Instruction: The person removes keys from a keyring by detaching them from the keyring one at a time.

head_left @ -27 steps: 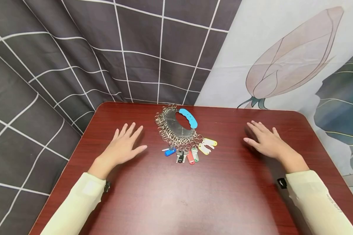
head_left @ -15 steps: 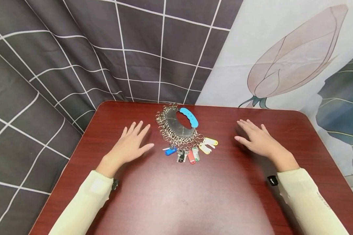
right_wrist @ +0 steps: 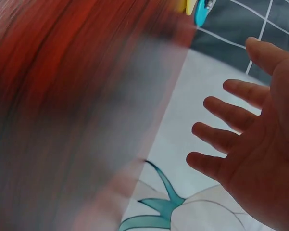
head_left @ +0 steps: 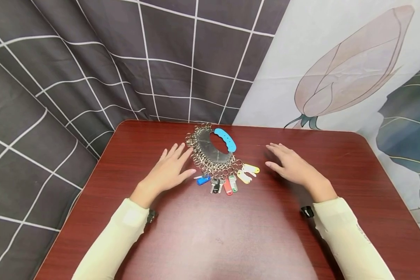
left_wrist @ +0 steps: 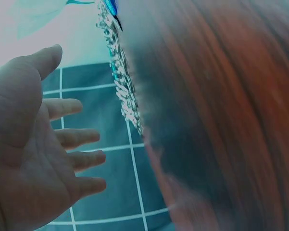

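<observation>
Key holder (head_left: 206,147) lies on the desk (head_left: 210,233), close to the far edge and left of its middle on my head feed. Its body is a dark crescent plate; a light-blue grip (head_left: 225,140) bridges the crescent's far right side. Small metal rings (head_left: 200,157) crowd the outer edge. From the near rings a fan of tags and keys spreads over the wood. I log, left to right: blue tag (head_left: 203,180), black tag (head_left: 216,189) between keys, red tag (head_left: 228,188), green-edged tag (head_left: 233,184), then two yellow-edged tags (head_left: 251,168).

Left hand (head_left: 168,171): just beside the holder's left flank, fingers extended and spread, gripping nothing. From the head camera its index fingertip meets the outline of the rings; on the left wrist feed I read a gap there.

Right hand (head_left: 292,167): fingers extended, thumb apart, also gripping nothing. It sits to the right of the yellow-edged tags, clear of them.

Both wrists carry a small black device (head_left: 307,211) by cream sleeves (head_left: 346,233). Behind the desk I note a dark grid-patterned curtain (head_left: 168,77), and to the right a white cloth (head_left: 280,77) with a printed pink bud (head_left: 346,70).
</observation>
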### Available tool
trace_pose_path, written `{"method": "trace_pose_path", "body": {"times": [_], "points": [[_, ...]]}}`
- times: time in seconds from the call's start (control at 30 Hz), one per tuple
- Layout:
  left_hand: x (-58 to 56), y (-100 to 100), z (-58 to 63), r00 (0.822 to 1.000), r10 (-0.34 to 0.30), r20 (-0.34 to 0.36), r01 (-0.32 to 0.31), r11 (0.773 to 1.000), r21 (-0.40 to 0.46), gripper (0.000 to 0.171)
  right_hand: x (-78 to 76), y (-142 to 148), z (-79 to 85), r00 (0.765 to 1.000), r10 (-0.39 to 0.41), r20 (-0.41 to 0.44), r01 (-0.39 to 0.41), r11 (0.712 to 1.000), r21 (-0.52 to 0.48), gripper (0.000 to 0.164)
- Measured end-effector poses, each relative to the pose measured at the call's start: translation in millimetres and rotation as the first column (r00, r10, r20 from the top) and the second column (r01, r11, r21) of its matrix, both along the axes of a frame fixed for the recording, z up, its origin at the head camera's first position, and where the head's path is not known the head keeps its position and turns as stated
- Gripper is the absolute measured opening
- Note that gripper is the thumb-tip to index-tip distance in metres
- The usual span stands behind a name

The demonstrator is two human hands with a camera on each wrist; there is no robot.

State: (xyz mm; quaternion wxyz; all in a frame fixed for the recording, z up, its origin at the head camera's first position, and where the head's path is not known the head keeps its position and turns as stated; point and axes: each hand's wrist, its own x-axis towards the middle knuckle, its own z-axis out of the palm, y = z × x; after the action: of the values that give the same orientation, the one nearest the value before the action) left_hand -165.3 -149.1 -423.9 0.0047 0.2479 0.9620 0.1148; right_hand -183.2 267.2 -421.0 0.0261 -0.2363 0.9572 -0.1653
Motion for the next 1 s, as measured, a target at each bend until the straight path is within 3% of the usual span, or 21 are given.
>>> {"method": "trace_pose_path", "body": {"times": [0.27, 0.53, 0.8, 1.0], "points": [[-8.9, 24, -2.2, 0.999, -0.034, -0.022, 0.034, 0.999, -0.002, 0.073, -6.9, -14, -1.5, 0.999, 0.049, -0.009, -0.049, 0.999, -0.017, 0.062], [-17.7, 51, -2.5, 0.997, -0.073, 0.002, 0.073, 0.997, 0.015, 0.063, -8.8, -30, -3.3, 0.999, 0.035, 0.005, -0.035, 0.999, -0.019, 0.057], [-25.1, 84, 0.4, 0.987, -0.138, -0.083, 0.139, 0.99, 0.003, 0.05, -15.0, -47, -7.4, 0.998, 0.056, 0.017, -0.055, 0.998, -0.033, 0.047], [-31.7, 102, 0.4, 0.986, -0.153, -0.068, 0.154, 0.988, 0.014, 0.04, -19.9, -60, -8.1, 0.995, 0.082, 0.047, -0.081, 0.996, -0.029, 0.034]]}}
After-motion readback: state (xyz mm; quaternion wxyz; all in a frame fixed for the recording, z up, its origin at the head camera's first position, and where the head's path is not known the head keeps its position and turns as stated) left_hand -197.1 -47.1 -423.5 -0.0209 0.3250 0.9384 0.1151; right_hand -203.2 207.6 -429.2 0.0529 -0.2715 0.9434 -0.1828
